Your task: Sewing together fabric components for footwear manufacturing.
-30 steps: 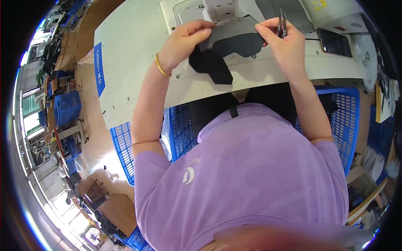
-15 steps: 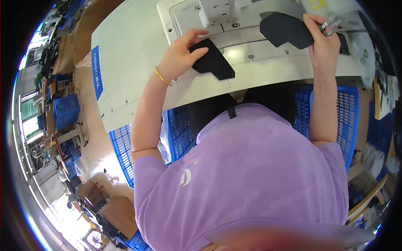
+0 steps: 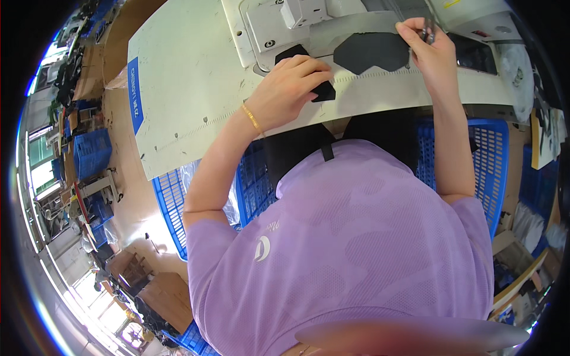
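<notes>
My left hand lies curled on a small black fabric piece at the near edge of the white sewing-machine bed, covering most of it. My right hand is further right. It grips a small metal tool and pinches the right edge of a larger black fabric piece, which lies flat on the grey work plate. The two pieces lie apart. A gold bangle is on my left wrist.
The white table with a blue label stretches to the left. Blue plastic crates stand under the table on both sides of my lap. A brown floor, more crates and machines are at far left.
The black pieces were together under both hands a second ago. My right hand has drawn the larger piece off to the right, while my left hand stays on the smaller one.
</notes>
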### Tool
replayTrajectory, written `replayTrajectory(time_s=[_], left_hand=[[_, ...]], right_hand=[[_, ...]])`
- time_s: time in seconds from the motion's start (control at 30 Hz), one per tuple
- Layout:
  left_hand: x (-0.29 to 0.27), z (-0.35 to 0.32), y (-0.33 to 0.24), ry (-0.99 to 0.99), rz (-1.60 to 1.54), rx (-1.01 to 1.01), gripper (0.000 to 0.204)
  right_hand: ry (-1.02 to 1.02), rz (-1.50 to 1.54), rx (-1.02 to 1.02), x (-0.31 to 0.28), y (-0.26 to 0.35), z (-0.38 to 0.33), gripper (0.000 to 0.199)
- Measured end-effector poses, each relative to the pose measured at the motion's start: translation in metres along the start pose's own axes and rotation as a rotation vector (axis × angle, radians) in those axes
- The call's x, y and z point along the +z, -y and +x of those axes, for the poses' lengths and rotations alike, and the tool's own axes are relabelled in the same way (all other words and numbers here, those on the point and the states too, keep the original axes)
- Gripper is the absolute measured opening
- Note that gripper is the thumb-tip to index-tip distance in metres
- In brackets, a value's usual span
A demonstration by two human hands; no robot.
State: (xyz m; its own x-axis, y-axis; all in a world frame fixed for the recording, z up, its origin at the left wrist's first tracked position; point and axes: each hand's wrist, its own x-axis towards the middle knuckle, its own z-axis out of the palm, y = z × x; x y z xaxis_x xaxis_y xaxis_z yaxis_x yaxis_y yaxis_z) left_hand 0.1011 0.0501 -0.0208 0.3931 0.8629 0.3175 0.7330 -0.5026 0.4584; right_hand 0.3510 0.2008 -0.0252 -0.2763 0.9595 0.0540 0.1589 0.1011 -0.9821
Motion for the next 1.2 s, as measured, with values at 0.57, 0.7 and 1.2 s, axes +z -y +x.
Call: replayTrajectory(time_s=[0.57, 0.7, 1.2], left_hand=[[-0.008, 0.013, -0.019, -0.714, -0.708, -0.686, 0.014], [0.003, 0.020, -0.046, -0.811, -0.620, -0.506, 0.018], [0.007, 0.034, -0.061, -0.884, -0.985, -0.594, 0.015]], right_hand=[[0.566, 0.556, -0.025, 0.052, 0.091, -0.069, 0.011], [0.137, 0.227, -0.432, 0.086, 0.049, -0.064, 0.014], [0.132, 0.363, -0.228, 0.089, 0.056, -0.066, 0.011]])
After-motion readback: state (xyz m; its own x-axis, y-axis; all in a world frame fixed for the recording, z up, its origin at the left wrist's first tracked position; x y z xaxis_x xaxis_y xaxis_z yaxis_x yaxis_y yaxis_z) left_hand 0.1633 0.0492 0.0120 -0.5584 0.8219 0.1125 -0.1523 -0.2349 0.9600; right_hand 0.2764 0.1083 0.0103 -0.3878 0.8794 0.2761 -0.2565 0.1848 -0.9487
